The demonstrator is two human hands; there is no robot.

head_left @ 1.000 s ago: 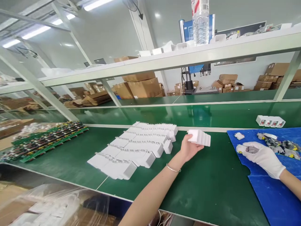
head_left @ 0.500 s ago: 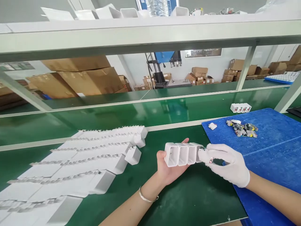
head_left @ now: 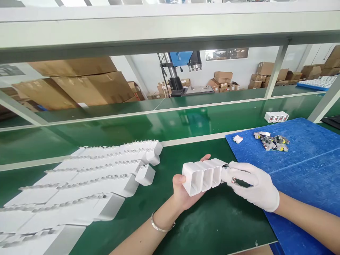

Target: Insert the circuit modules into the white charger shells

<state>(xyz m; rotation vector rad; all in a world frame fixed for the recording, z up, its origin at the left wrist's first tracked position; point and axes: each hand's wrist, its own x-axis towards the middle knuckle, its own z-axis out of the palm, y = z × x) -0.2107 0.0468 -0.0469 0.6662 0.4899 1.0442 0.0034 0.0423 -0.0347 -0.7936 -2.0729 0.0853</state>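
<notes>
Clasped in the bare left hand (head_left: 183,198), a row of open white housings (head_left: 198,179) hangs above the green bench (head_left: 217,219) beside the blue mat (head_left: 305,166), while the gloved right hand (head_left: 256,186) pinches a small white part (head_left: 226,175) at the rightmost housing, and a background carton (head_left: 98,88) bears a pale label (head_left: 83,105) too small to read.

Shelf (head_left: 170,30): pale, running the full width overhead.
Posts (head_left: 277,71): slanting, beneath the shelf.
Big cartons (head_left: 92,88): brown, stacked at the back left.
Machine (head_left: 181,58): blue and black, with a slanting steel column (head_left: 172,70), back centre.
Small cartons (head_left: 223,77): piled right of the machine, more farther right.
Panel (head_left: 227,53): framed, on the white wall (head_left: 233,65).
Tray (head_left: 310,86): blue, far right.
Dark item (head_left: 333,121): right edge, cut off, kind unclear.
</notes>
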